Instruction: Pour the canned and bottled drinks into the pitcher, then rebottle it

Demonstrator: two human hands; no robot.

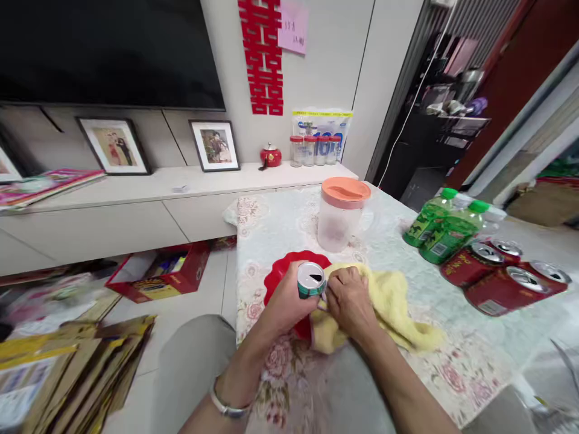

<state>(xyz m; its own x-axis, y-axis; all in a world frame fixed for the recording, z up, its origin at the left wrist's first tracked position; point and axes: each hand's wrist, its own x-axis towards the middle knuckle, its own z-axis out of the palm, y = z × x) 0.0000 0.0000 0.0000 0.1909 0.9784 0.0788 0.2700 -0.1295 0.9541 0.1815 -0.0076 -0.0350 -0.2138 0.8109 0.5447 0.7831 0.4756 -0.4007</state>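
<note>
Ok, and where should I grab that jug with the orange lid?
Probably by the clear handle, coming in level from the right: it juts out on that side, and the jug stands upright with a broad body that looks harder to grasp.

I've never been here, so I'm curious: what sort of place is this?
Probably a home's living room: there's a large dark screen on the wall, framed photos on the low cabinet, and a flowered tablecloth.
</note>
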